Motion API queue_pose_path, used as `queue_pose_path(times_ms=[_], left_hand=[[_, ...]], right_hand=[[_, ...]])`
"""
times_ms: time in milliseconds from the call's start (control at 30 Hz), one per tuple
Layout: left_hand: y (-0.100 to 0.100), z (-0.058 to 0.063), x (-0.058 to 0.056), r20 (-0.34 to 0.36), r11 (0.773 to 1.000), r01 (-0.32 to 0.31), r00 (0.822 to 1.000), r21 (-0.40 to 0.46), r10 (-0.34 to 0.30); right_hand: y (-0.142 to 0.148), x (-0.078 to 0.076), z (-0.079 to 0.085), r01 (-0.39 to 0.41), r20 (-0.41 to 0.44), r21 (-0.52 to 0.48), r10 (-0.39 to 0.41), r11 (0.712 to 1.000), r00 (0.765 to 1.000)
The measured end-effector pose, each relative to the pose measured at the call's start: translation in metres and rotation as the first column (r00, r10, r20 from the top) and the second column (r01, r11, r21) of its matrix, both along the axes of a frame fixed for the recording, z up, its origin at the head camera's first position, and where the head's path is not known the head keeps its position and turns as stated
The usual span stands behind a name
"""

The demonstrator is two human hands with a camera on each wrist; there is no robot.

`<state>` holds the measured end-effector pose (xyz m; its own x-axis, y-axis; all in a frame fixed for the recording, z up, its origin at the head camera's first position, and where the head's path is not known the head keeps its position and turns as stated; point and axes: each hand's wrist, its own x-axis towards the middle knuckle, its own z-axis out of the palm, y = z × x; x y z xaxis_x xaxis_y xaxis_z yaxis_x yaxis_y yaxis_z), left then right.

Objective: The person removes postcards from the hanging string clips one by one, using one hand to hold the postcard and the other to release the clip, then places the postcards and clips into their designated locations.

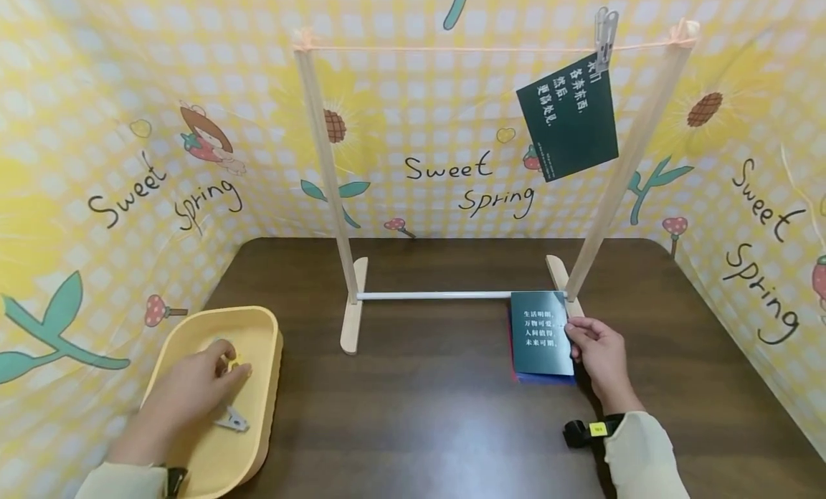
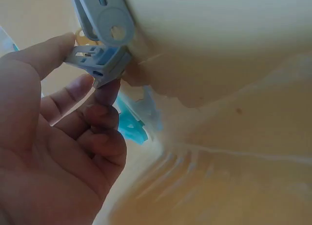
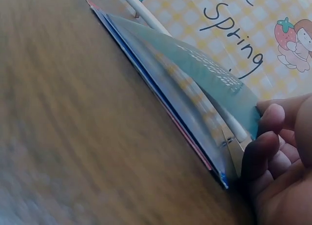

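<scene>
Inside the yellow basket [image 1: 267, 406], my left hand [image 1: 193, 388] pinches a grey clothespin [image 2: 100, 62] between thumb and fingertips, as the left wrist view shows. Another grey clothespin [image 2: 109, 23] is right by it, and a turquoise one [image 2: 130, 125] lies beyond the curled fingers. My right hand [image 1: 601, 352] pinches the right edge of a dark green card [image 1: 540, 334] printed with white characters. In the right wrist view this card bows up from the stack of blue and red cards [image 3: 161, 101] beneath it.
A wooden stand [image 1: 329, 176] with a white bottom bar [image 1: 432, 295] rises at the back. From its pink string [image 1: 445, 50] a second green card [image 1: 571, 122] hangs tilted by a grey clothespin [image 1: 605, 36]. Patterned yellow cloth [image 1: 413, 126] surrounds the brown table [image 1: 400, 413].
</scene>
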<state>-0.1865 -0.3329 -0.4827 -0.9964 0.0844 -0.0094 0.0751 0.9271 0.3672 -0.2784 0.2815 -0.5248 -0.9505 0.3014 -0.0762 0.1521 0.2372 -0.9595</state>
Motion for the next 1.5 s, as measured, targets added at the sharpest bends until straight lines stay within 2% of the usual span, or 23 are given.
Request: queue_pose_path(times_ms=[167, 300, 633, 1067, 1233, 1500], left_hand=[[-0.001, 0.006, -0.007, 0.021, 1.000, 0.022, 1.000, 0.004, -0.022], [-0.005, 0.005, -0.007, 0.068, 1.000, 0.026, 0.997, 0.008, -0.026], [-0.003, 0.004, -0.007, 0.112, 0.998, 0.032, 0.993, 0.058, -0.039], [0.001, -0.003, -0.019, 0.129, 0.993, 0.078, 0.988, 0.094, -0.089], [0.002, -0.008, -0.018, 0.135, 0.992, 0.083, 0.986, 0.090, -0.095], [0.005, -0.010, -0.020, 0.162, 0.993, 0.089, 0.982, 0.072, -0.099]], right_hand=[[-0.003, -0.001, 0.000, 0.002, -0.012, 0.002, -0.002, 1.000, 1.000], [-0.007, 0.000, 0.001, -0.014, 0.011, 0.003, 0.013, 1.000, 1.000], [-0.009, 0.004, 0.006, -0.025, 0.021, 0.020, 0.025, 0.999, 0.999], [-0.003, 0.003, 0.004, -0.024, 0.023, 0.043, 0.023, 0.999, 0.999], [-0.001, 0.000, 0.001, -0.036, 0.006, 0.045, 0.036, 0.998, 0.999], [0.001, -0.004, -0.003, -0.005, 0.022, 0.036, 0.004, 0.999, 1.000]])
